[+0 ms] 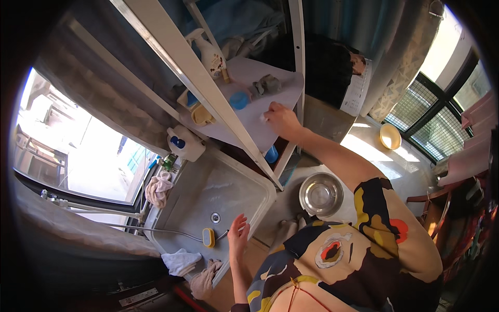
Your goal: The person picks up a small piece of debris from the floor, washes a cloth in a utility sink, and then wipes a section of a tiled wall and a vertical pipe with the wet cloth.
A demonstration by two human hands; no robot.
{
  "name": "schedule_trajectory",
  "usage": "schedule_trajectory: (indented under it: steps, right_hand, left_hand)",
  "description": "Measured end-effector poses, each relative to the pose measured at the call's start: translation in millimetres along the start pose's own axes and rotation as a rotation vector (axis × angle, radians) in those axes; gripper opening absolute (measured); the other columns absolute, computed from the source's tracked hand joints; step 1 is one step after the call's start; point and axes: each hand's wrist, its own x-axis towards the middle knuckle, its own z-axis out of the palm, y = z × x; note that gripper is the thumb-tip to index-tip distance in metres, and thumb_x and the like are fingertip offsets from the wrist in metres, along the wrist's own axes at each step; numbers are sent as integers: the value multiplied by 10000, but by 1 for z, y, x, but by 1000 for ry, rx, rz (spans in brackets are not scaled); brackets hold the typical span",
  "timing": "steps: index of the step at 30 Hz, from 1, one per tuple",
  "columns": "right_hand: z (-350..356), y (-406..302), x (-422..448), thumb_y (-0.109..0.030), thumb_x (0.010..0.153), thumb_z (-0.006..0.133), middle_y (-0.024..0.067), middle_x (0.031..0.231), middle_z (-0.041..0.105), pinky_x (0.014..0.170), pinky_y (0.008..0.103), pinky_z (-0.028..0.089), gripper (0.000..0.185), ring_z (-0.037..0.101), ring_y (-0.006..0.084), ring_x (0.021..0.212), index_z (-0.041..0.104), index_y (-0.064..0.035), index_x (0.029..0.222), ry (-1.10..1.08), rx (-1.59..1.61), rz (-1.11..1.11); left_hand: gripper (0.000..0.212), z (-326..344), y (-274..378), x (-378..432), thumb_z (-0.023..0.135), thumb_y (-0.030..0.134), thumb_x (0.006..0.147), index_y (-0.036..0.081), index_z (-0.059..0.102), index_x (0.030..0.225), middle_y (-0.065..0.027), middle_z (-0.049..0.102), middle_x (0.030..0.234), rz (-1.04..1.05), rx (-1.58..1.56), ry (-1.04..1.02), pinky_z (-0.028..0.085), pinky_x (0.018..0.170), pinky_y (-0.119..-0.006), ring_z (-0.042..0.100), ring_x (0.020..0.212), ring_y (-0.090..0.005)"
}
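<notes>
My right hand [284, 121] is over a shelf with a pale cover [257, 130]. Its fingertips are closed on a small whitish thing [264, 117], too small to name. Farther back on that cover are a light-blue round cup or bowl [238, 100] and a crumpled grey cloth [267, 84]. My left hand [238, 233] is raised near the right rim of a grey sink basin [195, 199], fingers slightly apart, with nothing in it. Beside it in the basin lies a yellow-and-grey scrubber [208, 238], against a thin grey hose [175, 231].
A white post [202, 85] of the rack slants between basin and shelf. A white pump bottle [210, 58] and yellow soap dish [202, 116] stand behind it. Cloths [181, 262] hang on the basin's rim, near a white jug [187, 143]. A steel bowl [321, 194] sits on the floor.
</notes>
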Motion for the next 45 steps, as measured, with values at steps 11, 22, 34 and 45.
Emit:
schedule_trajectory:
  steps: [11, 22, 34, 45]
  right_hand:
    - [-32, 29, 0, -65, 700, 571, 73, 869, 586, 708, 358, 486, 166, 588, 261, 785, 679, -88, 824, 104, -57, -31]
    - [-125, 249, -116, -169, 733, 581, 153, 899, 653, 768, 383, 487, 238, 616, 327, 857, 693, -112, 935, 194, -227, 775]
    - [-135, 298, -138, -38, 698, 566, 116, 855, 618, 712, 358, 490, 160, 609, 301, 796, 674, -31, 816, -17, 19, 347]
    - [-136, 316, -125, -17, 707, 588, 131, 861, 619, 706, 338, 487, 143, 613, 310, 784, 657, -12, 832, 17, 42, 253]
  left_hand:
    - [364, -27, -23, -5, 579, 54, 829, 44, 525, 1189, -115, 624, 1034, -18, 15, -6, 496, 735, -289, 601, 897, -168]
    - [383, -13, -45, -87, 564, 55, 843, 47, 501, 1221, -85, 589, 1056, -176, -164, 241, 446, 785, -256, 550, 919, -135]
    - [379, 115, -1, -134, 562, 82, 864, 41, 495, 1235, -110, 571, 1104, -313, -245, 311, 427, 851, -270, 538, 988, -170]
    - [374, 152, 14, -170, 568, 100, 864, 51, 504, 1229, -109, 573, 1104, -339, -241, 405, 435, 837, -291, 543, 989, -178]
